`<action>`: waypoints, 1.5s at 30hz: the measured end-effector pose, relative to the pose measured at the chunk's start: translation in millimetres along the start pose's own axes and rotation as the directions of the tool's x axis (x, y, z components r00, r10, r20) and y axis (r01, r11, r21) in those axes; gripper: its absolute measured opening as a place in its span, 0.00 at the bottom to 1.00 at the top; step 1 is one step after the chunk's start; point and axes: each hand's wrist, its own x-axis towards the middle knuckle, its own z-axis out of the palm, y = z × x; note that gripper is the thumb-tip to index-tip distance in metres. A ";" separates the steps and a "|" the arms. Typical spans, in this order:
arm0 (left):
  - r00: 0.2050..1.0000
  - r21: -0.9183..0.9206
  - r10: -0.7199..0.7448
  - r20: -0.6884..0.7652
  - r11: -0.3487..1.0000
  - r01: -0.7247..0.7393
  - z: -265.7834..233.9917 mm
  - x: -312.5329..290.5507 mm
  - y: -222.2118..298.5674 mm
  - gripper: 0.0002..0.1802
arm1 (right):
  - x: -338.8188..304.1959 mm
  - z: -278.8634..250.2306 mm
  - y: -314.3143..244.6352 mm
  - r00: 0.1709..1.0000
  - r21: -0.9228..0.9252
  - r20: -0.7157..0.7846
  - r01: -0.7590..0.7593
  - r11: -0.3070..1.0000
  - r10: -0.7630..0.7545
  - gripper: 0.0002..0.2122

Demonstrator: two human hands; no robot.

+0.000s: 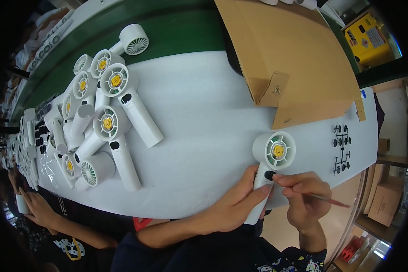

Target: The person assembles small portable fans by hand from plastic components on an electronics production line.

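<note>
Your left hand (235, 199) is closed around the fan (262, 149), which is at four o'clock. Your right hand (307, 195) holds a red stick (333, 201), with fingertips (278, 177) pinching at the black panel (269, 175). You seem to be seating this panel; next probably calls for careful, even pressing.

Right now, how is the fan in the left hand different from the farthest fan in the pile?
The held fan shows a yellow centre; the far fan shows a finned grille, no yellow visible. The left hand grips the held fan; no hand touches the far fan. Both are white, with round heads and handles.
</note>
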 end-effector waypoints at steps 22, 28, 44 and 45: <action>0.999 0.022 0.033 0.019 0.999 -0.033 -1.5 2.5 -0.8 0.19 | 4.5 -3.3 -4.6 0.991 -0.236 0.105 0.104 0.966 -0.081 0.12; 0.994 0.174 0.075 -0.081 0.983 -0.060 2.4 -2.7 -8.3 0.23 | 3.2 9.0 -14.1 0.968 -0.443 0.176 0.241 0.864 -0.180 0.09; 0.903 0.559 0.404 -0.142 0.786 -0.264 0.9 12.2 -40.0 0.19 | -13.7 4.9 25.2 0.916 -0.494 0.160 0.398 0.773 -0.368 0.07; 0.870 0.602 0.473 -0.140 0.738 -0.304 0.3 11.7 -37.7 0.19 | -16.1 4.3 21.9 0.907 -0.478 0.167 0.417 0.773 -0.386 0.07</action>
